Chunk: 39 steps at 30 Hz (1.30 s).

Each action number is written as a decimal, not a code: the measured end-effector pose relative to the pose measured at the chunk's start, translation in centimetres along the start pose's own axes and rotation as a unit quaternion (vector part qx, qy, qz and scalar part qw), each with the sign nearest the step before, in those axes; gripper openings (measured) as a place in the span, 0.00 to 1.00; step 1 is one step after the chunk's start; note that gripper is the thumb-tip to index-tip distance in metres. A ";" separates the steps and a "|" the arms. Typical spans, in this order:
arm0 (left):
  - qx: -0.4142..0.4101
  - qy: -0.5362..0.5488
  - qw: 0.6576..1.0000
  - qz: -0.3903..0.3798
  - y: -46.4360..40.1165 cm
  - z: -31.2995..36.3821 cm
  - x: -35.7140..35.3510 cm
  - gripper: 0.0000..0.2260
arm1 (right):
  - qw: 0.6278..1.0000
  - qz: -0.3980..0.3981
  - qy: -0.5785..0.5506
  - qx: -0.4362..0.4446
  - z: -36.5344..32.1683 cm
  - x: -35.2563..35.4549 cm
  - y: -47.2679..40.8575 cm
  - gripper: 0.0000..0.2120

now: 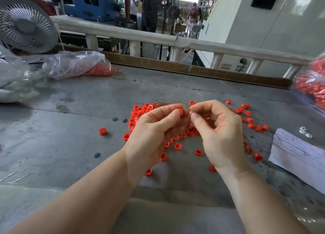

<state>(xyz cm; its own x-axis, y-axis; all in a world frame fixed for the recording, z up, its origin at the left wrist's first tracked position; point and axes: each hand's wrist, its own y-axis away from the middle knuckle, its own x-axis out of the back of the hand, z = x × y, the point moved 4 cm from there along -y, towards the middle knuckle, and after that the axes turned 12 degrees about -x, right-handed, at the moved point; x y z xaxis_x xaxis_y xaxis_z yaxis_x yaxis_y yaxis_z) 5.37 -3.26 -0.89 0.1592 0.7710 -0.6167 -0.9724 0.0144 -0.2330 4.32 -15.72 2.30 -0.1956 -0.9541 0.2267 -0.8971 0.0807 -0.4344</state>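
Pinching a cap [180, 112] between thumb and forefinger just above the pile [139, 113], the left hand [151, 133] held its axis roughly sideways, facing the fine wire [189, 115] pinched in the right hand [219, 133].

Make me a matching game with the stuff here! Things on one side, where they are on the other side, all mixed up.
Things:
1. fan
2. paper
3. held cap
4. wire

Places:
A. pinched by the right hand
B. far left, standing upright
C. in the left hand fingertips
D. lying flat, far right

Pairs: 1-B, 2-D, 3-C, 4-A
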 end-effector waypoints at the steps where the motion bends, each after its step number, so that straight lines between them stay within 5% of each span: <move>1: 0.000 0.005 1.000 -0.001 0.0 0.0 0.0 0.09 | 1.000 0.002 0.002 -0.005 0.0 0.0 0.0 0.11; 9: -0.004 0.044 0.998 -0.038 0.1 -0.3 -0.9 0.10 | 0.997 -0.063 -0.006 -0.045 0.3 -1.0 0.2 0.07; 21: -0.051 0.003 0.998 -0.036 0.4 -0.3 -1.5 0.06 | 0.997 -0.030 -0.051 -0.045 0.5 -1.0 0.2 0.06; 39: -0.032 -0.027 0.999 -0.034 0.5 0.2 -1.1 0.09 | 0.981 -0.094 -0.137 -0.096 1.0 -1.1 0.1 0.07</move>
<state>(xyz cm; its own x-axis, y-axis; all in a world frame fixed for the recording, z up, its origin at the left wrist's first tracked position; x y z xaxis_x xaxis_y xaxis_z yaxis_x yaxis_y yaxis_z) 4.65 -4.00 -0.17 0.2133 0.8024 -0.5574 -0.9465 0.0283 -0.3216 4.85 -14.92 1.17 0.0701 -0.9970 0.0330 -0.9706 -0.0758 -0.2283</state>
